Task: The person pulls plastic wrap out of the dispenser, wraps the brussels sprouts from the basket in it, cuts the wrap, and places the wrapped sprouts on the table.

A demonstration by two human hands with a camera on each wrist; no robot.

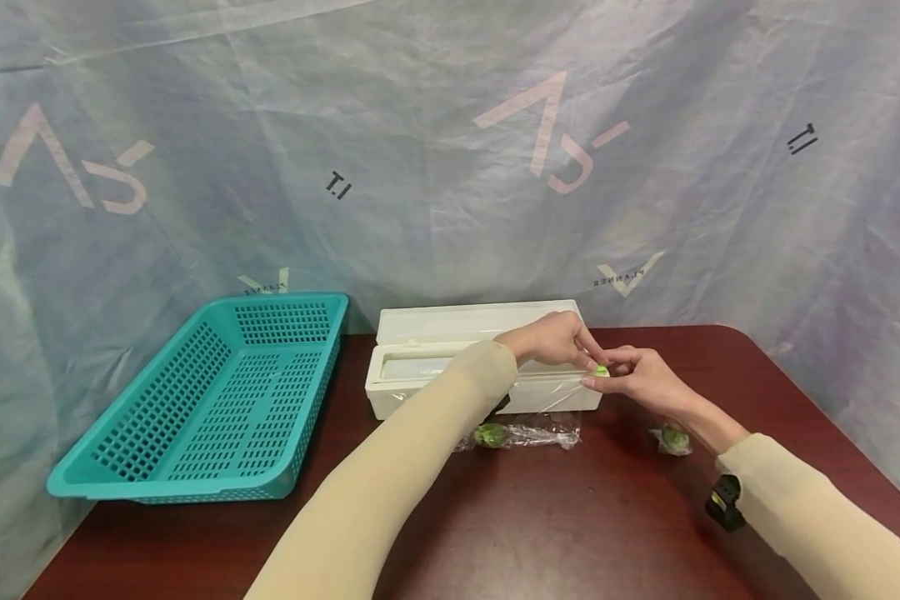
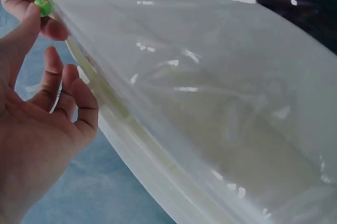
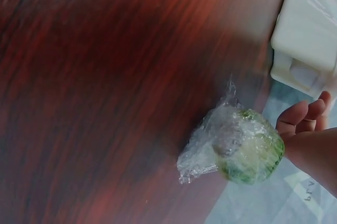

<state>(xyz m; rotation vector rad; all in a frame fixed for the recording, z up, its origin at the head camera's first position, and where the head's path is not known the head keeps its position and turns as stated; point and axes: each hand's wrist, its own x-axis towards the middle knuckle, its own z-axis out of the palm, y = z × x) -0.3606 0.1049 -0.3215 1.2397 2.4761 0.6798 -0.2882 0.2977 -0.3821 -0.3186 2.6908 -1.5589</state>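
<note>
A white cling film dispenser (image 1: 487, 392) stands on the table with its lid raised. Clear film (image 2: 210, 77) stretches from it toward the table's front. At its right end, my left hand (image 1: 551, 337) pinches a small green slide cutter (image 2: 43, 7) between thumb and forefinger, the other fingers loosely bent. Opposite, my right hand (image 1: 645, 379) grips the dispenser's end beside the cutter, thumb at the front. A green vegetable piece (image 1: 489, 435) lies on film before the box, partly behind the left sleeve. Another piece, wrapped in crumpled film (image 3: 253, 148), rests below my right wrist.
A turquoise slotted basket (image 1: 303, 467) stands on the left of the dark red table (image 1: 555, 533). Behind the table hangs a grey printed sheet (image 1: 420, 167). The dispenser's raised lid (image 1: 450, 323) leans back toward it.
</note>
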